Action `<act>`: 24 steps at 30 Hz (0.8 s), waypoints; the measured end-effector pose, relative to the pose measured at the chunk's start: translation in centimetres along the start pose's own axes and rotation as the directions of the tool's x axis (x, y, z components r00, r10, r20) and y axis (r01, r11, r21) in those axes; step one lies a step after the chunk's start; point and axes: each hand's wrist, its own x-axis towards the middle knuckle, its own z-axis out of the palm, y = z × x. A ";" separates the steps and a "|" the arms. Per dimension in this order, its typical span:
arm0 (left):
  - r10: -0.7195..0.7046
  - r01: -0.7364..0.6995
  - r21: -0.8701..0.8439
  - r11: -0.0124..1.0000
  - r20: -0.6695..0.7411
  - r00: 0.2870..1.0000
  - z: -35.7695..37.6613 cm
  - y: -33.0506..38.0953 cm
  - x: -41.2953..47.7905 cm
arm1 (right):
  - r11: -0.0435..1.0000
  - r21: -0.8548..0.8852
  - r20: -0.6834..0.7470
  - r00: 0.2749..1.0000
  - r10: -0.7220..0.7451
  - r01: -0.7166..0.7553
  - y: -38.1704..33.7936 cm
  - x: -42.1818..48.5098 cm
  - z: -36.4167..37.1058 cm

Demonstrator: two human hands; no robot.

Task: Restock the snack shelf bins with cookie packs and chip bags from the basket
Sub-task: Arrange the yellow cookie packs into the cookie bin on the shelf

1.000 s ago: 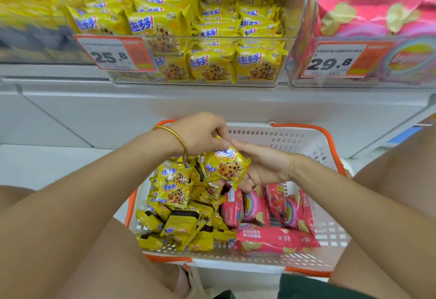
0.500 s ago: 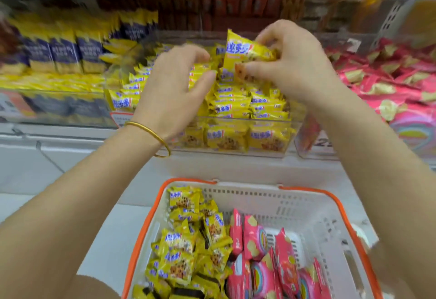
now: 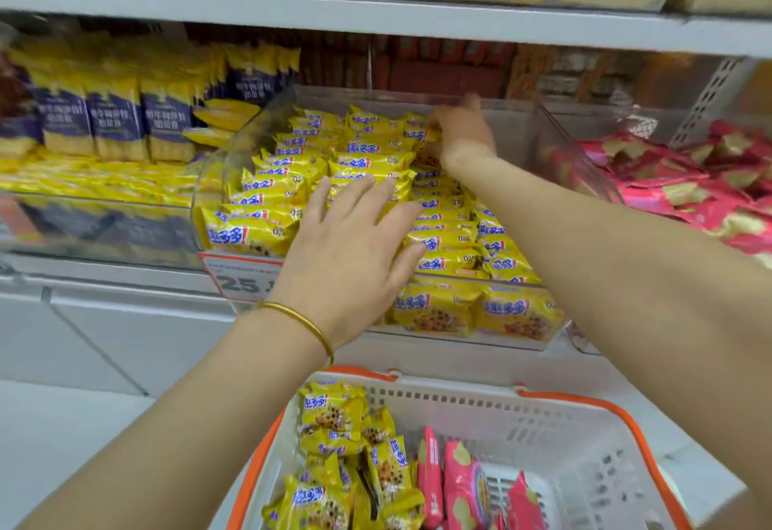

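Yellow cookie packs (image 3: 367,162) fill the clear bin (image 3: 227,170) at centre frame, long axes running left to right. Left hand (image 3: 351,237) lies flat on the front rows, fingers straight, gripping nothing. Right hand (image 3: 461,132) is at the rear row against a pack; blur prevents confirming a grasp. Spare packs (image 3: 334,416) sit in the basket (image 3: 585,404) at lower frame, directly below; left hand judged nearer.

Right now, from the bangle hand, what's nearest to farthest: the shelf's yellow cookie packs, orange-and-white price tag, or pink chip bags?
1. Yellow cookie packs in the clear bin: right under the left hand.
2. Orange-and-white price tag: just left, on the bin's front.
3. Pink chip bags: far to the right.
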 end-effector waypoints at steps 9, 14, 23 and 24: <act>0.010 -0.011 -0.022 1.000 -0.009 1.000 0.4 -0.2 0.1 | 0.971 -0.221 -0.071 0.992 -0.104 0.086 0.3 -0.9 0.1; 0.065 -0.070 -0.048 0.996 -0.092 0.994 -0.2 -0.2 -0.6 | 0.997 -0.075 -0.050 0.999 -0.012 0.008 0.1 -3.3 -2.6; 0.175 -0.176 -0.092 0.980 -0.016 0.984 -1.5 1.7 -6.4 | 0.914 0.297 -0.040 0.960 -0.277 0.276 0.5 -21.4 -10.4; 0.177 -0.172 -0.077 0.982 0.062 0.982 -1.0 1.5 -7.3 | 0.899 0.355 0.052 0.954 -0.294 0.257 0.9 -23.6 -9.3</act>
